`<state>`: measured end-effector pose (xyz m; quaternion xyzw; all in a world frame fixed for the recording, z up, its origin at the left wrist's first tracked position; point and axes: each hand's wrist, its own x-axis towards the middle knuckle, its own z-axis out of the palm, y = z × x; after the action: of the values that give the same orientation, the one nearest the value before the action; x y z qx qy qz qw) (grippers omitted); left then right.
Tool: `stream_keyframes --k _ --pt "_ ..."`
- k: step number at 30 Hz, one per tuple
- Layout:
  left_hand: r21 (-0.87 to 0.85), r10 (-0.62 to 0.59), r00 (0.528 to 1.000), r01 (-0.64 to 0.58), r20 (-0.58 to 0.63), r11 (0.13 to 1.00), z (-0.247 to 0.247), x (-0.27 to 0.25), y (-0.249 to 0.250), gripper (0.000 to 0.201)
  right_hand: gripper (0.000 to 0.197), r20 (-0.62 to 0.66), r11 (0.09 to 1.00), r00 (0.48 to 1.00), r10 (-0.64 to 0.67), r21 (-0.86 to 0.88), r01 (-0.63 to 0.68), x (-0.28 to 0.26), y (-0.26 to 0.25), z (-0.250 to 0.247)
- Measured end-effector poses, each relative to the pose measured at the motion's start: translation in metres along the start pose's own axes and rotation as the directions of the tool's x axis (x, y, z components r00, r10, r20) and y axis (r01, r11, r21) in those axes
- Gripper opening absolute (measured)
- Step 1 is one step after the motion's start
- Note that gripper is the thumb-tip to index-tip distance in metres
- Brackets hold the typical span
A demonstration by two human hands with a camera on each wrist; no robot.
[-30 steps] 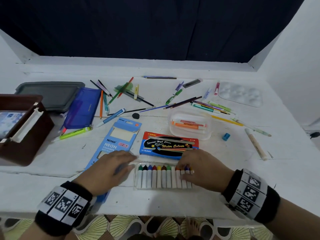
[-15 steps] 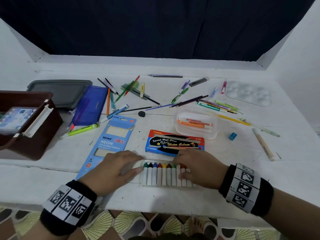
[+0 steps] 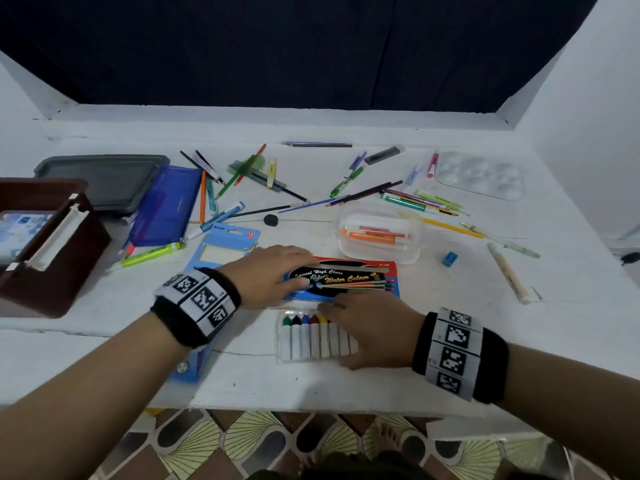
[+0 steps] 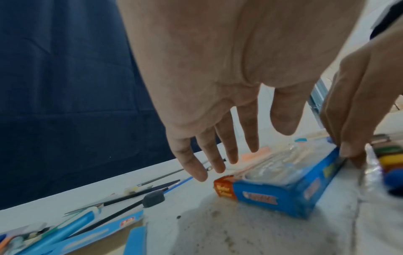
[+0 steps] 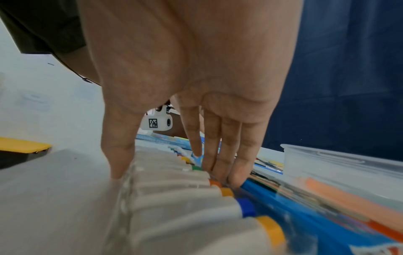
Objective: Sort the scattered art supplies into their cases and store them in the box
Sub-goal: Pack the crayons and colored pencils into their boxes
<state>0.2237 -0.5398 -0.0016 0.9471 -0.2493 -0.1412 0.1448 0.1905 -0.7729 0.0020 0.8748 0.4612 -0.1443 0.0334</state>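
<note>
A clear tray of paint tubes (image 3: 304, 341) (image 5: 174, 189) lies near the table's front edge. Just behind it sits the red and blue water colour box (image 3: 360, 278) (image 4: 283, 195) (image 5: 305, 215). My right hand (image 3: 349, 327) (image 5: 167, 170) spans the tray's right part, thumb at its near edge, fingers at the tube caps beside the box. My left hand (image 3: 301, 268) (image 4: 246, 141) is over the box's left end with its fingers straight, holding nothing. The tubes on the right are hidden under my right hand.
A brown storage box (image 3: 52, 271) stands at the left, with a grey lid (image 3: 104, 181) and a blue pouch (image 3: 162, 209) behind it. A blue pencil case (image 3: 225, 244), a clear tub of markers (image 3: 377, 233), a palette (image 3: 481, 174) and several loose pens lie further back.
My left hand has left the tray's left end and moved forward over the water colour box. My right hand stays on the tray.
</note>
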Motion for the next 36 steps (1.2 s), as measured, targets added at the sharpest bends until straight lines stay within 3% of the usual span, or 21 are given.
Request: stream_keyframes --k 9,17,20,26,36 --pt "0.079 0.041 0.996 -0.047 0.083 0.996 0.014 0.030 0.011 0.064 0.071 0.097 0.991 0.992 0.086 0.090 -0.095 -0.039 0.027 0.001" --pt "0.130 0.012 0.995 -0.024 0.094 0.991 0.011 0.042 0.026 0.080 0.088 0.094 0.954 0.964 0.247 0.148 -0.259 -0.063 0.052 -0.006" --pt "0.187 -0.020 0.998 0.008 0.065 0.982 0.006 0.032 0.023 0.090 0.092 0.116 0.940 0.950 0.290 0.150 -0.306 -0.068 0.059 -0.006" --pt "0.236 -0.082 0.997 0.076 0.012 0.969 0.003 0.000 0.015 0.093 0.079 0.105 0.902 0.930 0.353 0.227 -0.368 -0.066 0.067 -0.006" --pt "0.108 -0.157 0.982 0.168 -0.105 0.980 -0.019 -0.054 -0.014 0.099 0.071 0.076 0.855 0.913 0.401 0.329 -0.402 -0.043 0.063 -0.005"
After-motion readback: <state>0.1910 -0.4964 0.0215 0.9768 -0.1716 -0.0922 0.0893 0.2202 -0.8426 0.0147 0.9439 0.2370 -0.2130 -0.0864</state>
